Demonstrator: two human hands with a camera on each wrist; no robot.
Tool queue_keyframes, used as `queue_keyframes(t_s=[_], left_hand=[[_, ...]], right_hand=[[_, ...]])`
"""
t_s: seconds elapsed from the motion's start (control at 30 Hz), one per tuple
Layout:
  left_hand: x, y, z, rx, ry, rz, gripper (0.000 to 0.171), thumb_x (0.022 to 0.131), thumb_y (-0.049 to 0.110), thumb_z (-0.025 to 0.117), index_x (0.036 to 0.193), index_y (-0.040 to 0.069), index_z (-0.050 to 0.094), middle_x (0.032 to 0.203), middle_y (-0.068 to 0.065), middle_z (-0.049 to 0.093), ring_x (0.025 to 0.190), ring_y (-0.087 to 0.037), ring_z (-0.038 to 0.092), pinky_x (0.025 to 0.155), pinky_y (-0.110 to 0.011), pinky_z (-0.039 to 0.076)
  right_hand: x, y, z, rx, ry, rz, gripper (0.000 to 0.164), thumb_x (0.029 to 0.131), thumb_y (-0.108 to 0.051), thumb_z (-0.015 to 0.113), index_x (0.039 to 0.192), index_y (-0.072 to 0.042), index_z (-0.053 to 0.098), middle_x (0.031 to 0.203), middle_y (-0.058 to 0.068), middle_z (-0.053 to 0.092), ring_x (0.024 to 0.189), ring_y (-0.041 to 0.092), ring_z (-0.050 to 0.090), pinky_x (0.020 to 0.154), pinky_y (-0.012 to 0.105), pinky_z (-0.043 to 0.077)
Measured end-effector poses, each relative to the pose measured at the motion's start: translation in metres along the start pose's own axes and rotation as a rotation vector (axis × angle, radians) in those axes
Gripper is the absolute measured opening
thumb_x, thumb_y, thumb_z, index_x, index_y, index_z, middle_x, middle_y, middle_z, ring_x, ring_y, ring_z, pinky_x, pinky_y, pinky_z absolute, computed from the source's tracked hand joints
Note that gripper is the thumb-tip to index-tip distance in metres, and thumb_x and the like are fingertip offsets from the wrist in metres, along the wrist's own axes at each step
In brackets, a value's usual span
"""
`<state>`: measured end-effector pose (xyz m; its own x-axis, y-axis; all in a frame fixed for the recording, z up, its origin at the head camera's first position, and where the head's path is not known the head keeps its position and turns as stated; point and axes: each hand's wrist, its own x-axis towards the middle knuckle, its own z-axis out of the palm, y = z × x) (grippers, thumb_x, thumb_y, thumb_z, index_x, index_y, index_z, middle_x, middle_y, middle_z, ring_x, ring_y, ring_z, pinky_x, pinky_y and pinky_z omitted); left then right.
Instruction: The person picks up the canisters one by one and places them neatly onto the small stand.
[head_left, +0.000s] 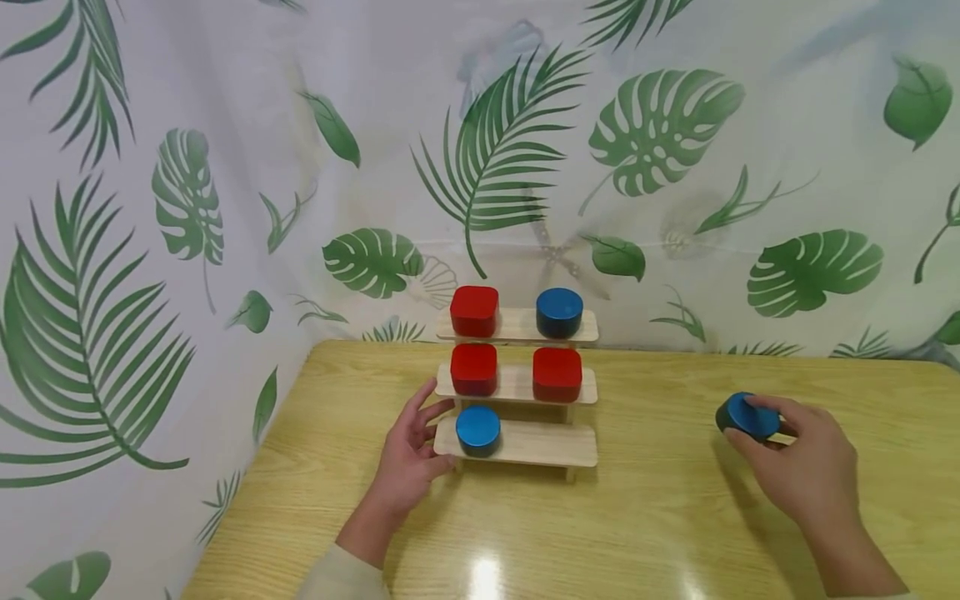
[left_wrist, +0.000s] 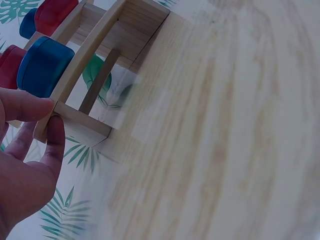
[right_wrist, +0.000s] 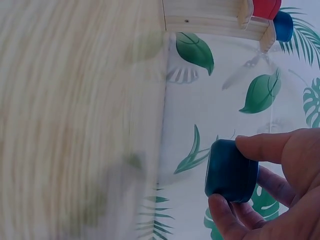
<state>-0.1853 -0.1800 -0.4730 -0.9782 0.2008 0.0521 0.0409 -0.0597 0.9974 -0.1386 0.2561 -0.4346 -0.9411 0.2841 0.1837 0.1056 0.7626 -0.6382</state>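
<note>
A three-tier wooden shelf stand (head_left: 540,443) stands on the table. My left hand (head_left: 408,457) pinches the left end of its lowest tier, thumb above and fingers below in the left wrist view. Close by that thumb, a round blue tin (head_left: 478,431) sits on the lowest tier. The middle tier bears two red square tins, one on the left (head_left: 474,370) and one on the right (head_left: 557,375). On top are a red tin (head_left: 475,312) and a blue tin (head_left: 559,313). Off to the right, my right hand (head_left: 810,454) holds another blue tin (right_wrist: 231,171) between thumb and fingers, above the table.
The wood-grain table (head_left: 645,508) reaches back to a white cloth (head_left: 525,250) printed with green leaves. That cloth also hangs along the left side. Bare tabletop lies between the shelf stand and my right hand.
</note>
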Motion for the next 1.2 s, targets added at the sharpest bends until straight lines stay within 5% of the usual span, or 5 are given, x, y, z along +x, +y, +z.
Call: queue_keyframes(t_s=[0.1,0.27,0.63,1.2], left_hand=[[0.0,0.001,0.0,0.015,0.001,-0.005,0.1,0.078,-0.025,0.063,0.155,0.03,0.034,0.147,-0.008,0.048,0.122,-0.038,0.047,0.08,-0.032,0.054],[0.0,0.002,0.0,0.034,0.006,-0.007,0.099,0.078,-0.024,0.065,0.155,0.031,0.034,0.147,-0.007,0.048,0.124,-0.038,0.045,0.083,-0.033,0.053],[0.001,0.0,0.0,0.035,-0.001,-0.002,0.1,0.077,-0.025,0.064,0.158,0.023,0.029,0.147,-0.007,0.048,0.124,-0.039,0.044,0.085,-0.033,0.052],[0.001,-0.001,-0.001,0.035,0.001,-0.009,0.1,0.076,-0.025,0.064,0.158,0.023,0.03,0.147,-0.007,0.048,0.123,-0.038,0.043,0.082,-0.031,0.052]], right_hand=[[-0.001,-0.003,0.0,-0.003,0.006,-0.018,0.054,0.089,-0.029,0.077,0.131,0.001,0.062,0.125,0.033,0.048,0.093,0.047,0.066,0.066,0.036,0.052],[-0.002,-0.008,0.0,0.002,0.013,-0.041,0.053,0.089,-0.029,0.077,0.131,0.0,0.063,0.124,0.032,0.049,0.088,0.044,0.068,0.073,0.048,0.049],[-0.01,-0.017,0.003,0.021,0.05,-0.091,0.048,0.084,-0.022,0.082,0.125,-0.002,0.067,0.118,0.025,0.054,0.081,0.035,0.069,0.06,0.011,0.043],[-0.016,-0.032,0.008,0.116,0.069,-0.138,0.046,0.082,-0.013,0.083,0.123,0.001,0.068,0.118,0.021,0.055,0.098,0.04,0.06,0.064,0.004,0.043]])
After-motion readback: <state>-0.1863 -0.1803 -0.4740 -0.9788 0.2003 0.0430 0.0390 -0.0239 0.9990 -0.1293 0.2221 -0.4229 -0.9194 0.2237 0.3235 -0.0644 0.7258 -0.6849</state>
